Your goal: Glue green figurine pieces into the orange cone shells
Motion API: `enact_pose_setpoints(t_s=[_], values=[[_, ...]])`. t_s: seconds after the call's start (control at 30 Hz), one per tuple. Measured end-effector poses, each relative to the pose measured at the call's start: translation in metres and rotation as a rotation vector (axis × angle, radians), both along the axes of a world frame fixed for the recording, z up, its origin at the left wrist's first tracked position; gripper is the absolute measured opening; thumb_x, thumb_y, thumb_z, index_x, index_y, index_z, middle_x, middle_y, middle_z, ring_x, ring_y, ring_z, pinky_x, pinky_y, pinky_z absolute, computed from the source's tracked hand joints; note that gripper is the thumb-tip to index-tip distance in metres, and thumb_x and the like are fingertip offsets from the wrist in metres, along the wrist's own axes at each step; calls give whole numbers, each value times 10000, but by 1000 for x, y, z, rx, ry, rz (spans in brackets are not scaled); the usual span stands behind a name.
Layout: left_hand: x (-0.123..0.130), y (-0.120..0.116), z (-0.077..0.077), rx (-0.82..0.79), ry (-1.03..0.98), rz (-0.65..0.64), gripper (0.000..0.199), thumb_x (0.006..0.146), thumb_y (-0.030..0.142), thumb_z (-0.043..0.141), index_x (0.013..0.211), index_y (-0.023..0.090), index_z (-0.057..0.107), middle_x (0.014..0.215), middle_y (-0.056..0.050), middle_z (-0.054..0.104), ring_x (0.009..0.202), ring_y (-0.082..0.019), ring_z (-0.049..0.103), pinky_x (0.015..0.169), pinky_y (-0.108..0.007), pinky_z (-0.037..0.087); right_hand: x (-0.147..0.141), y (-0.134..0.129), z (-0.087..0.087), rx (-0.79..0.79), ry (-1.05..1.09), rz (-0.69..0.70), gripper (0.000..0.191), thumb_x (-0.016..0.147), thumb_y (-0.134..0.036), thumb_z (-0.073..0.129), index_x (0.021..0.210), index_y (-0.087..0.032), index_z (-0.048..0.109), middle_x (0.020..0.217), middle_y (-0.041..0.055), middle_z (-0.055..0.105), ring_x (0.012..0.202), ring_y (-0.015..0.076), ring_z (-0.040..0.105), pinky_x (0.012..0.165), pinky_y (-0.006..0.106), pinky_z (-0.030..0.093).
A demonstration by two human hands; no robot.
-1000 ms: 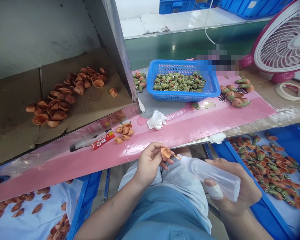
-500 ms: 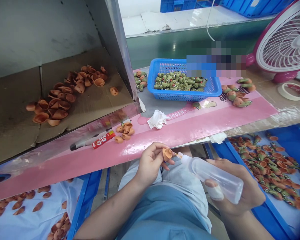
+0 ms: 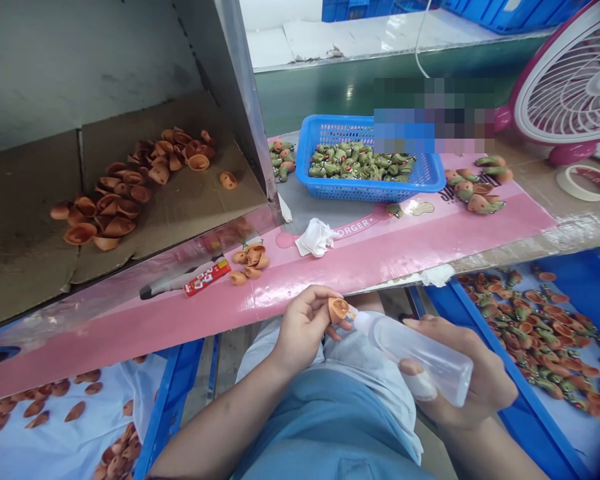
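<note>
Between the thumb and fingers of my left hand [image 3: 303, 330] is a small orange clay cup [image 3: 339, 308], its hollow side facing up. My right hand [image 3: 473, 370] is wrapped round a translucent squeeze bottle [image 3: 417, 353], tilted with its nozzle pointing left. The nozzle tip is at the cup's right rim; whether it touches the inside I cannot tell. A white wrap covers part of my right thumb. Both hands are above my lap, in front of the table edge.
A blue basket [image 3: 370, 190] holds green painted pieces. Orange cups [image 3: 253, 260], a red-labelled tube [image 3: 206, 278] and crumpled tissue [image 3: 316, 238] lie on the pink table cover [image 3: 405, 243]. Blue trays [image 3: 177, 393] flank my legs. A fan [image 3: 575, 73] stands right.
My right hand has moved the bottle left, bringing its nozzle closer to the cup's rim. My left hand and the cup have shifted slightly right.
</note>
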State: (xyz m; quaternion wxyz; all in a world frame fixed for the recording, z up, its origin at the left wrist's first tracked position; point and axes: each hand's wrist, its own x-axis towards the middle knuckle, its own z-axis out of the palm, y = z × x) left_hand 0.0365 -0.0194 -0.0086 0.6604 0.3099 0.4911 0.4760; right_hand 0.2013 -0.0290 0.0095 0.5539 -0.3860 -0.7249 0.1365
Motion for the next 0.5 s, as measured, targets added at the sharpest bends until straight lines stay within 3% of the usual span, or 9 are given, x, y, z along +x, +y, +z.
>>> enact_pose_setpoints(t_s=[0.23,0.5], values=[[-3,1,-1,5,-4,20,120,730,203,554,823,139,513,753,-66,649,571,-134,597,416,-184,461,2,-1,5,-24,-47,37,319,634,-186,638,939,-110,577,691,46,582,568,159,537,449,296,444],[-3,2,-2,-3,-23,-3,109,741,216,547,825,148,525,761,-54,648,560,-130,603,414,-177,461,3,-1,3,-13,-36,-4,373,623,-165,650,987,-130,579,699,54,588,567,171,525,425,308,428]])
